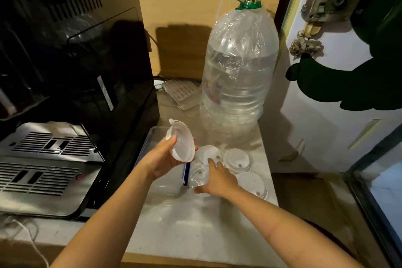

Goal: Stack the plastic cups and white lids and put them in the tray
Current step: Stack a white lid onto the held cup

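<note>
My left hand (162, 160) holds a stack of white lids (181, 141) tilted on edge above the clear plastic tray (152, 135). My right hand (217, 178) rests on a clear cup (199, 177) that stands just right of the tray, fingers around its rim. Three more lidded clear cups stand on the counter: one (210, 154) behind my right hand, one (237, 160) further right, and one (253, 184) at the near right. The tray's near part is hidden by my left forearm.
A large water bottle (239, 67) with a green cap stands right behind the cups. A black coffee machine (71, 72) with a metal drip grate (43, 159) fills the left. A white door (326, 115) bounds the right. A blue clip (186, 173) sits on the tray's right edge.
</note>
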Tool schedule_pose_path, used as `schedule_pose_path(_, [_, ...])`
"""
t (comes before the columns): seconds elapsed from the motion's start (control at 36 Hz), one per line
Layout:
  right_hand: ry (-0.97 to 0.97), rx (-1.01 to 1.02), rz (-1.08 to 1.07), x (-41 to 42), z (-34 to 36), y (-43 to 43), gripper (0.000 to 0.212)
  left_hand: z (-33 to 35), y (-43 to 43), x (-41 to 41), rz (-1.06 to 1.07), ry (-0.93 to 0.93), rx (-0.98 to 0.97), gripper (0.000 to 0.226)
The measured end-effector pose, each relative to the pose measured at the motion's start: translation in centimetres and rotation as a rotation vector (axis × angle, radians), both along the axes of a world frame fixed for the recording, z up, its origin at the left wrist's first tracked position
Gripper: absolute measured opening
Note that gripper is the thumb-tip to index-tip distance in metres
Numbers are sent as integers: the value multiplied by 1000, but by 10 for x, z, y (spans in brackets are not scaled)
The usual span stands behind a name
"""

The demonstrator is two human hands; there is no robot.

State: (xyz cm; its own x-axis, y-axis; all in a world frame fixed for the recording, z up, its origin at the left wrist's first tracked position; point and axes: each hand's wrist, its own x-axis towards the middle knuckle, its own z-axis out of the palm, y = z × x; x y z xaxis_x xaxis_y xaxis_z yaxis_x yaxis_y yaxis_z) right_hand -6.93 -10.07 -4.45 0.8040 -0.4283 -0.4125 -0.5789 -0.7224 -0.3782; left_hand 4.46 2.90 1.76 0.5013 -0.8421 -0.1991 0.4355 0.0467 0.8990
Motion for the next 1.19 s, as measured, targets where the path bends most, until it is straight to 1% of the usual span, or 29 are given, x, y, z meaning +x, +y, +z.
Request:
schedule_pose_path(0.08, [30,-23,-4,4,-6,7,109,2,4,1,8,14,-18,100])
schedule_pose_path(0.22, [68,-98,0,11,-12,17,108,1,13,5,18,5,0,101])
schedule_pose_path(0.33, [70,-124,-7,13,-15,21,105,-1,17,5,17,-7,5,97])
schedule_pose_path(0.47, [68,-169,-10,14,-17,25,100,-2,19,6,16,-38,24,109])
schedule_pose_path(0.56, [64,-165,-13,14,-16,24,98,-2,20,6,16,-40,24,106])
schedule_pose_path(0.69, [59,-144,-12,11,-10,18,99,-4,18,8,13,-34,25,112])
schedule_pose_path(0.75, [51,-145,-3,8,-5,14,99,-5,17,8,7,-24,26,109])
schedule_pose_path(0.94, [-47,-162,3,-2,31,-4,98,-4,9,5,14,47,15,100])
schedule_pose_path(1.06, [-142,-155,-46,-4,62,-16,100,-3,2,5,17,75,9,108])
schedule_pose_path(1.11, [-191,-152,-65,-5,79,-22,102,-2,-1,5,15,90,7,107])
schedule_pose_path(1.19, [-276,-147,-71,-9,101,-28,103,-2,-6,6,26,126,9,122])
